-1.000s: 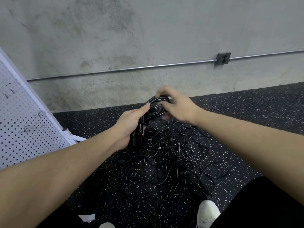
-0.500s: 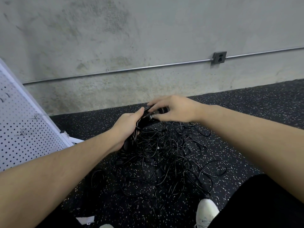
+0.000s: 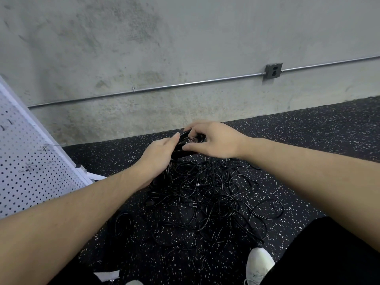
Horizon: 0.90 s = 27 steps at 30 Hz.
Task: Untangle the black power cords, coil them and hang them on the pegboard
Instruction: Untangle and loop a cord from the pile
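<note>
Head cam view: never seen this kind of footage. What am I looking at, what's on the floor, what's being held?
No robot here. A camera worn on a person's head looks forward and down at their two bare hands. The left hand and right hand both grip a coiled bundle of black cord, held above a tangled pile of black power cords on the speckled black floor. A white pegboard with hooks stands at left. Behind is a concrete wall with an outlet box. A white shoe shows below.

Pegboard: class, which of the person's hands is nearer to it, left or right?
Left. The left hand grips the cord bundle on the side toward the pegboard; the right hand holds the bundle's far side, further from the board.
</note>
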{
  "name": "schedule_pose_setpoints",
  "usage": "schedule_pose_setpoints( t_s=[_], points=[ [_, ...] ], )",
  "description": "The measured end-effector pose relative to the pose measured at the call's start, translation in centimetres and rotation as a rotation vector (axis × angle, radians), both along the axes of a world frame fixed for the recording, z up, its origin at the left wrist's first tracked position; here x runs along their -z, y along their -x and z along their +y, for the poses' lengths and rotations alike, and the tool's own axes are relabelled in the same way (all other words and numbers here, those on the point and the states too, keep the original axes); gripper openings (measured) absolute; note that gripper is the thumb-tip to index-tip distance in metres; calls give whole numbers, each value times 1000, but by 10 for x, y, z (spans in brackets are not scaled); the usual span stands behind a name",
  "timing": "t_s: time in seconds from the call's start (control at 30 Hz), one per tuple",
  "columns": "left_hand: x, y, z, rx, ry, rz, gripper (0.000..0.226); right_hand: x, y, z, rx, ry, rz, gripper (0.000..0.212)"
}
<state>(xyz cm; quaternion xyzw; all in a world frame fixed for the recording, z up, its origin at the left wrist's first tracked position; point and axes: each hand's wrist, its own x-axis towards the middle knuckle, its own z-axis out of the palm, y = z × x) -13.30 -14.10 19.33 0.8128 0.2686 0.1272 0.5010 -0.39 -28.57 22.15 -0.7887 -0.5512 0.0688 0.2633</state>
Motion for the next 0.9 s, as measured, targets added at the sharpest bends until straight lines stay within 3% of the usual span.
schedule_pose_setpoints(
  t_s=[0.13,0.23,0.33,0.53,0.73,0.9],
  points=[
    [-1,0,-3,60,-74,15,38,0,8,-3,50,30,-67,32],
    [-6,-2,-7,65,-110,-50,29,-1,10,-2,129,-18,-16,32],
    [-10,-3,-9,76,-157,-118,37,-4,9,3,219,-155,52,31],
    [-10,0,-6,65,-147,-119,39,-6,15,10,274,-234,211,28],
    [-2,3,8,0,26,-56,40,1,17,16,126,-161,317,31],
    [2,9,19,-3,40,-20,46,10,17,31,135,-199,210,28]
  ],
)
